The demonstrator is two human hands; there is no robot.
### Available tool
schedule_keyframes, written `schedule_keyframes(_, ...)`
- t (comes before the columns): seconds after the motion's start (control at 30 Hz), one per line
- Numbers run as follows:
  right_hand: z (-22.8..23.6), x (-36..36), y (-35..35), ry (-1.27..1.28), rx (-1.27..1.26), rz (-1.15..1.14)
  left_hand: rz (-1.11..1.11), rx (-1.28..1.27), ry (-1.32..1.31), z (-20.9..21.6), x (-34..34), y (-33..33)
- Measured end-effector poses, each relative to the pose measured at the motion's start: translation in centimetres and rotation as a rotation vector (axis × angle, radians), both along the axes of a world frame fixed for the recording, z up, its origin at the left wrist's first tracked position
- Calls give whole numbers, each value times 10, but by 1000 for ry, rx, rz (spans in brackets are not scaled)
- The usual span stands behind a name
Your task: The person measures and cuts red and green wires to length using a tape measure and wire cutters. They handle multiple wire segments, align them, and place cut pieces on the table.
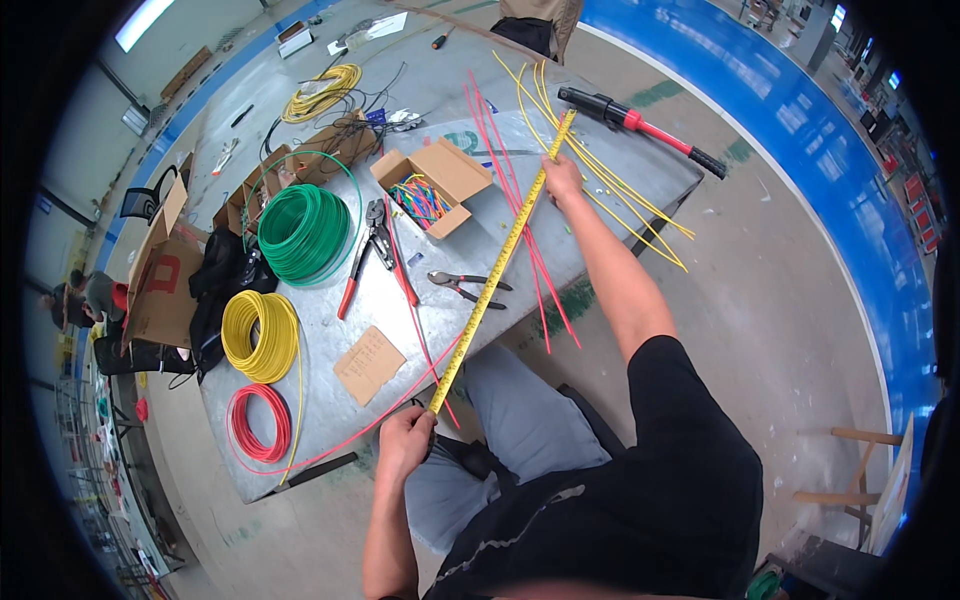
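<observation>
A yellow tape measure (497, 267) is pulled out straight, slanting from near my lap up across the table. Its near end is in my closed left hand (405, 440), just off the table's front edge; the fingers hide what lies inside. My right hand (563, 180) grips the blade close to its far end, above the table. Cut red wires (517, 215) lie beside and under the blade. To the right of my right hand are several cut yellow wires (610, 185). A loose red wire (360, 430) runs from a red coil (260, 423) toward the blade.
Green (303, 235) and yellow (260, 337) wire coils sit at left. Red-handled crimpers (377, 245), cutting pliers (468, 287), a cardboard piece (369, 365) and a box of coloured pieces (437, 185) lie mid-table. A large red-and-black tool (640, 123) overhangs the right edge.
</observation>
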State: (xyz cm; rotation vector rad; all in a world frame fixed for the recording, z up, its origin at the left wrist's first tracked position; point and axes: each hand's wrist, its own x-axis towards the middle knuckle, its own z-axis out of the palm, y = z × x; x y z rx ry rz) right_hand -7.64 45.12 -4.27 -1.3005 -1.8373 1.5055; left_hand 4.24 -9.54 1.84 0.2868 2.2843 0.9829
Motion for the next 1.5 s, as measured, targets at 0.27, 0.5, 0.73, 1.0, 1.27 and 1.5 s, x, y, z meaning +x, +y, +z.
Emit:
schedule_keyframes(0.27, -25, -14, 15, -18, 331, 18, -1, 16, -42, 2, 3, 11)
schedule_keyframes(0.5, -27, -12, 16, -80, 340, 56, 32, 15, -97, 1, 10, 17)
schedule_keyframes(0.73, -21, -10, 11, -22, 316, 57, 32, 5, -115, -1, 12, 17)
schedule_keyframes(1.0, -39, -18, 19, -55, 395, 2, 49, 20, -149, -5, 15, 16)
schedule_keyframes(1.27, -35, -12, 18, 0, 260, 37, 49, 23, -121, -11, 16, 11)
schedule_keyframes(1.5, -63, -22, 34, 141, 140, -83, -35, -109, 157, -7, 11, 9)
